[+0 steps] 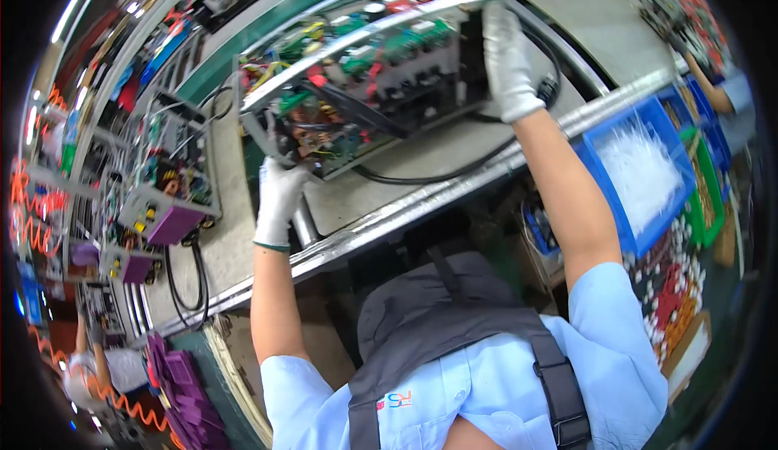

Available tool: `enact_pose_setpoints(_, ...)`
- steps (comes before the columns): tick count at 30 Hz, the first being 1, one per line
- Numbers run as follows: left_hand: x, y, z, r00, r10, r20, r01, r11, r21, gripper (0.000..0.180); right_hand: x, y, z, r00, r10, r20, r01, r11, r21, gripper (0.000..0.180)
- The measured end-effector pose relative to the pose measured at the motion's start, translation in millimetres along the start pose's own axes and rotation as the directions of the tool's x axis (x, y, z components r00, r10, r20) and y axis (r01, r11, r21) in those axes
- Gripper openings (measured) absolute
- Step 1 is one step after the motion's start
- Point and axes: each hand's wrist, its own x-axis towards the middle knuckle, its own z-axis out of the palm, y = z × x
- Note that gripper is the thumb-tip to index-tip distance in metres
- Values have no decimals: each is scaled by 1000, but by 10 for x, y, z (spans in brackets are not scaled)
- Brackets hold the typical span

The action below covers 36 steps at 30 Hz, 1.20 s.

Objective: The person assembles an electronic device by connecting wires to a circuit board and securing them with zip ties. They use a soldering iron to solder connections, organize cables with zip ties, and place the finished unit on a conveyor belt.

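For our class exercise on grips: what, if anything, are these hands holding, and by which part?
An open electronics chassis, by its ends: left hand low on the left end, right hand against the right end.

Between the open chassis and the purple-fronted unit, my left hand has bare bench top to pass over. A black cable obstructs the near side; rightward, the blue bin blocks my right forearm.

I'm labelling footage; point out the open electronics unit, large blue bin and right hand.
Open electronics unit (381, 77), head view: inner components.
Large blue bin (612, 199), head view: left wall.
Right hand (509, 67), head view: back of glove.
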Motion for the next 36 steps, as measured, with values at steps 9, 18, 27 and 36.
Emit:
enact_pose_setpoints(9, 530, -194, 432, 980, 106, 167, -78, 982, -169, 72, -1148, -209, -3043, 897, -335, 287, 440, 629, -641, 47)
enact_pose_setpoints(18, 821, -644, 421, 999, 34, -25, -37, 993, -108, 63, -1762, -504, -5773, 808, 313, -499, -558, 134, -819, 36)
enact_pose_setpoints(27, 893, -775, 351, 998, 23, -56, -34, 977, -210, 68, -1447, -80, -5771, 701, 569, -429, -535, 22, -845, 46)
enact_pose_setpoints(36, 839, -764, 351, 996, 69, -53, -77, 984, -161, 58, -1081, 562, -5464, 742, 493, -454, -573, 115, -811, 41)
